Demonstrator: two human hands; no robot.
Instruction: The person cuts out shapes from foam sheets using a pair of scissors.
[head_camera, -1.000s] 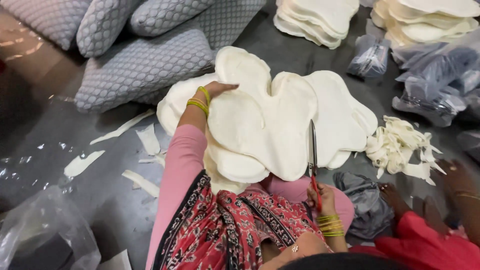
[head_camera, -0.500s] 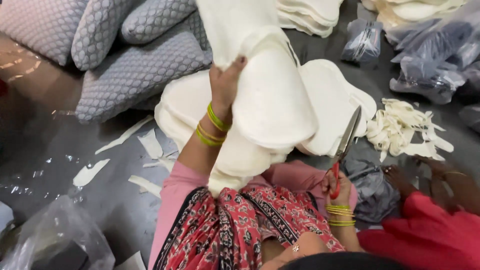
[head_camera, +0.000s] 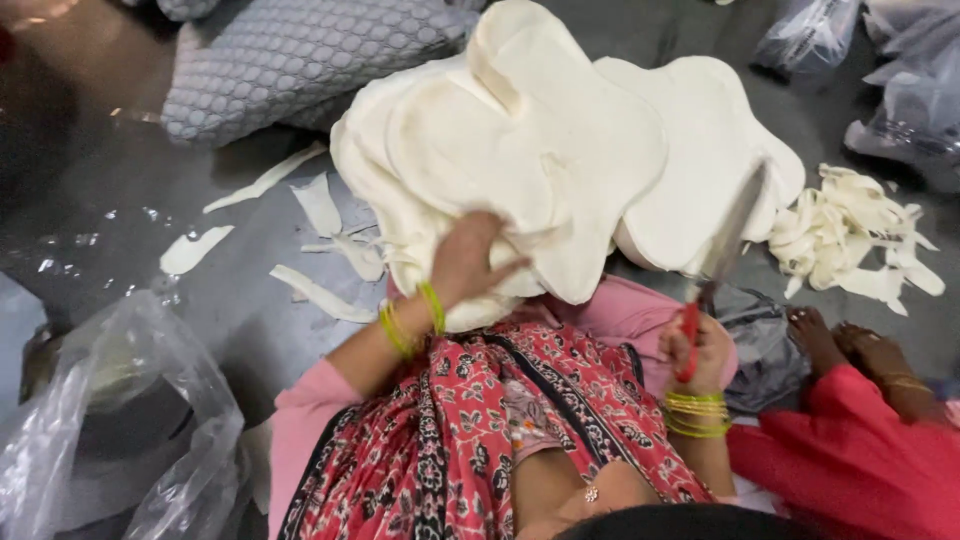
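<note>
Seated low on the floor, red patterned cloth across the lap. Left hand (head_camera: 468, 262) pressed flat, fingers spread, against the near edge of the stack of cream foam pieces (head_camera: 530, 150), apparently steadying the pile where it rests partly on the lap. Right hand (head_camera: 697, 350) closed round the red handles of the scissors (head_camera: 718, 262), blades pointing up and away, blurred, tips near the right-hand lobe of the stack; whether the blades stand parted, cannot tell. Green and yellow bangles on both wrists.

Just right of the right hand: another person's bare feet (head_camera: 850, 345) and a red sleeve or trouser leg, with a grey crumpled bag tucked between. Further right, a heap of cream offcuts (head_camera: 850, 235), likely trimmings swept aside. Left of the left hand, loose cream strips (head_camera: 320, 210) scattered over the grey floor (head_camera: 120, 250), plus a clear plastic bag (head_camera: 110, 420) nearest the camera. Beyond the stack, a grey quilted cushion (head_camera: 290, 60); far right, more grey plastic bags (head_camera: 910, 90). Dull, slightly shiny floor throughout.
</note>
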